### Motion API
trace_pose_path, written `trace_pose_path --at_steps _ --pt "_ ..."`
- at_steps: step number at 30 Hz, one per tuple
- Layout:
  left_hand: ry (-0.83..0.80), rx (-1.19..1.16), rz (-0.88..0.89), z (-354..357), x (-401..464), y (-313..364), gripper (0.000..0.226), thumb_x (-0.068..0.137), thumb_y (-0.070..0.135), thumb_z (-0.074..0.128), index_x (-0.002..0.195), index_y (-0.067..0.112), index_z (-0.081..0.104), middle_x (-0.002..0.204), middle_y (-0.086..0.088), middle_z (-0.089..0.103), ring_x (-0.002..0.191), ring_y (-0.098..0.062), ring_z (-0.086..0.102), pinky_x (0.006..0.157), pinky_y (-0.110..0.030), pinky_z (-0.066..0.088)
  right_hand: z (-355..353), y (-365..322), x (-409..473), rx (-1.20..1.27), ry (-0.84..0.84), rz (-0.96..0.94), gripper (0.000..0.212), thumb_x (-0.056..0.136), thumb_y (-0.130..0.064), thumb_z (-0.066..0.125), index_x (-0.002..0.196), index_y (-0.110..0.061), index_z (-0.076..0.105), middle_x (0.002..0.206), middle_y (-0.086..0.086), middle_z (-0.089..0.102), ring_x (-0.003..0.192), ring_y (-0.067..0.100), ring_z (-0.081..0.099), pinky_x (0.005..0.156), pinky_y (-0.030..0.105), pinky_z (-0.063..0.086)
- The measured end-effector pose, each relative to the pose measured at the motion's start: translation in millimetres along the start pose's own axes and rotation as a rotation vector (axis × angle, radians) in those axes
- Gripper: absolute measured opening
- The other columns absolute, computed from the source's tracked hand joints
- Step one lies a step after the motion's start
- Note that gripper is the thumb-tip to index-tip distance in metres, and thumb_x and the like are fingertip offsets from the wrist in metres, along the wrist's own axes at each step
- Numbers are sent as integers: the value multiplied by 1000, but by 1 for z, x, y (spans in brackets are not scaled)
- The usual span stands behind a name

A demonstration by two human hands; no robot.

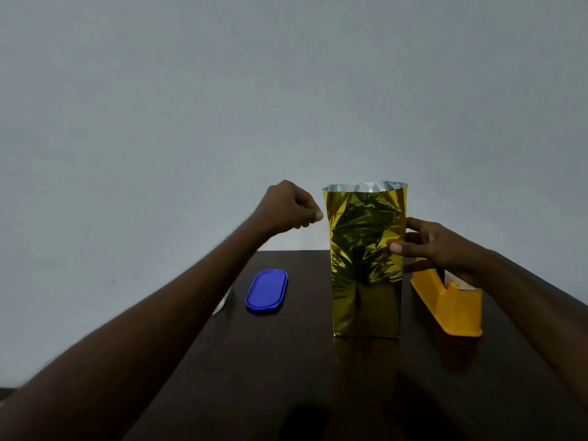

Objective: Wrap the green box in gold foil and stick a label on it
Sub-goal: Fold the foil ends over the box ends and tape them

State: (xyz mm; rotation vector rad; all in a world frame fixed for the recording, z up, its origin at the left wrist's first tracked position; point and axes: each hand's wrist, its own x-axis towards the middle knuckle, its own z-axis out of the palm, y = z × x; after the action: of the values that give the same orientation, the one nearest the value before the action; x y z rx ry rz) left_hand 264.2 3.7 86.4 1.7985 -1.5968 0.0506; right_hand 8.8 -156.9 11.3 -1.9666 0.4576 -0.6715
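Note:
A tall box wrapped in gold foil (366, 259) stands upright on the dark wooden table (286, 361). The foil's top end stands open, showing its silver inside; no green of the box shows. My right hand (436, 246) grips the box's right side, thumb on the front face and fingers behind the edge. My left hand (291, 206) hovers just left of the foil's top, fingers curled with thumb and forefinger pinched together; whether it holds something small I cannot tell. No label is visible.
A yellow tape dispenser (448, 303) sits right of the box, partly under my right wrist. A blue oval lid (266, 291) lies left of the box. A white scrap (222, 302) peeks out at the table's left edge. A grey wall stands behind.

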Motion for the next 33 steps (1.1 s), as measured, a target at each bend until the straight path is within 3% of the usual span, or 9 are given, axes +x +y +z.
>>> trace_pose_path --at_steps 2,4,8,10,13,16,20,27,33 --pt "44 -45 27 15 1 2 7 81 19 77 81 13 78 71 -6 73 65 -13 67 70 -30 59 1 0 0 -4 -5 2 97 40 -63 90 125 -28 59 118 3 71 108 19 69 79 39 60" --pt "84 -44 69 26 4 5 4 80 16 76 78 13 78 66 -2 71 57 -4 62 66 -25 56 0 0 2 -8 -6 6 98 41 -63 90 126 -28 58 118 3 71 107 19 69 78 39 60" --pt "105 -43 100 36 11 5 4 80 17 77 77 15 79 58 15 63 50 8 56 61 -15 48 -2 4 3 -9 9 16 99 40 -64 90 127 -29 57 117 2 71 106 19 70 75 37 60" --pt "99 -54 110 39 13 5 5 80 18 77 79 14 79 61 15 65 53 10 57 60 -13 44 -3 7 4 -15 14 21 92 48 -62 88 128 -30 56 118 2 71 107 20 69 76 37 60" --pt "71 -64 124 41 17 4 7 80 21 78 83 16 80 73 5 74 59 10 59 58 -6 41 -4 9 5 -12 18 39 70 70 -41 78 134 -28 52 124 5 68 110 21 68 82 43 60" --pt "25 -37 144 42 24 6 9 82 23 77 89 19 80 82 4 76 62 13 58 56 -1 38 -4 10 7 -15 21 49 65 74 -35 76 135 -28 52 123 4 68 109 19 68 82 43 60" --pt "-71 54 199 38 31 11 15 85 19 73 99 16 79 92 4 74 65 9 57 58 0 38 -2 8 6 -37 30 34 73 70 -47 83 134 -28 53 121 2 70 108 19 69 79 41 61" --pt "-253 129 203 36 43 16 40 74 46 80 106 23 77 97 11 65 87 -1 55 67 -14 37 3 2 2 -58 50 3 62 76 -31 73 134 -24 55 124 3 67 108 18 69 78 41 61" --pt "-293 142 200 38 47 17 46 71 50 81 107 24 75 107 9 69 82 3 53 65 -18 37 5 -1 -1 -60 41 -13 62 75 -32 73 135 -28 55 127 -1 66 114 18 65 79 40 61"
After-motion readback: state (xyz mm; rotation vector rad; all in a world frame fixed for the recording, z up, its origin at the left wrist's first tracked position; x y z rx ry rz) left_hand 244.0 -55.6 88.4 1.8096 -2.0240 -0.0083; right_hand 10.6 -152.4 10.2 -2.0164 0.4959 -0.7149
